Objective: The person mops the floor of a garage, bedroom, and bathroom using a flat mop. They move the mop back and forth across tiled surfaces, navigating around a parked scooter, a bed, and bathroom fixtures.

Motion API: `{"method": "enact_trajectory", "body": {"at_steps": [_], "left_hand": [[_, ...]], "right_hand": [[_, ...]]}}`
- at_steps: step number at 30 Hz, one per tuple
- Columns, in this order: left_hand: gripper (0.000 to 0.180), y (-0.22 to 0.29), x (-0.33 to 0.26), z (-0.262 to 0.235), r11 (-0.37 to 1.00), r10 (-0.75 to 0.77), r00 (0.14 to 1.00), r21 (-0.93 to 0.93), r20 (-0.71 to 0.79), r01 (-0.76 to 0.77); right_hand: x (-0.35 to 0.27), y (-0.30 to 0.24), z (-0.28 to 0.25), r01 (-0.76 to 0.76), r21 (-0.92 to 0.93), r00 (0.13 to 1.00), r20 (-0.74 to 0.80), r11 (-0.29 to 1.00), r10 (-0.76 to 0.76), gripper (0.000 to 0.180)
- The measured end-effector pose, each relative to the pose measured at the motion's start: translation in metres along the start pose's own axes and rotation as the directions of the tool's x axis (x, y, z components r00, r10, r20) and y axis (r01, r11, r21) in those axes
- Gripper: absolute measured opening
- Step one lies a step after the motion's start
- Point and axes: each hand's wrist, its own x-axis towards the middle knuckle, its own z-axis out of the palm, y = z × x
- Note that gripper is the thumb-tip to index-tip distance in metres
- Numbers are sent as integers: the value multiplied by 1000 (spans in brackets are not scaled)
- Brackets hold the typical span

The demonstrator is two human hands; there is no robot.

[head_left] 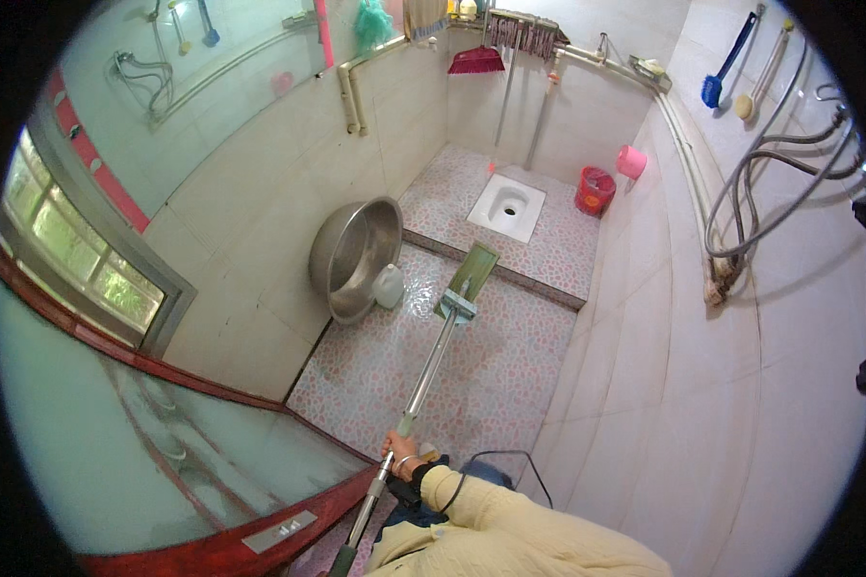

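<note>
Closest to the camera, a pale yellow long sleeve (510, 524) comes in from the near right and ends at the right hand (401, 450). Its grip is clamped around the silver metal pole of a flat mop (423, 381); the left hand is out of view, so its state cannot be told. The mop slants from near left to the middle of the pink-patterned tiled floor (520, 375), where its greenish rectangular head (470, 277) reaches the edge of the raised tiled step (438, 192). Wet shine shows just left of it, beside a white plastic jug (388, 287) and a large round metal basin (356, 252) tilted by the left wall. The step in hand appears to be wiping the lower floor; the next stroke would call for a flat head, guided clear of the jug and step edge.
</note>
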Motion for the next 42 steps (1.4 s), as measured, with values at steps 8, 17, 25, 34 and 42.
{"method": "enact_trajectory", "body": {"at_steps": [8,17,25,34,42], "left_hand": [[49,150,96,-40,997,28,1000,-71,11,-27],[43,346,236,-6,993,-56,997,-110,-46,51],[38,540,345,24,991,4,993,-135,-116,-20],[46,649,533,59,983,58,989,-166,-134,-80],[56,674,583,64,939,-239,953,-206,185,275]], "right_hand": [[68,-105,10,-140,13,990,-16,990,141,17],[221,-346,-7,-174,-3,985,-18,985,174,18],[377,-594,-6,-76,-17,997,0,997,76,18],[562,-729,-32,7,-59,998,-66,998,-11,17],[613,-733,-42,45,-97,996,-68,994,-52,16]]}}
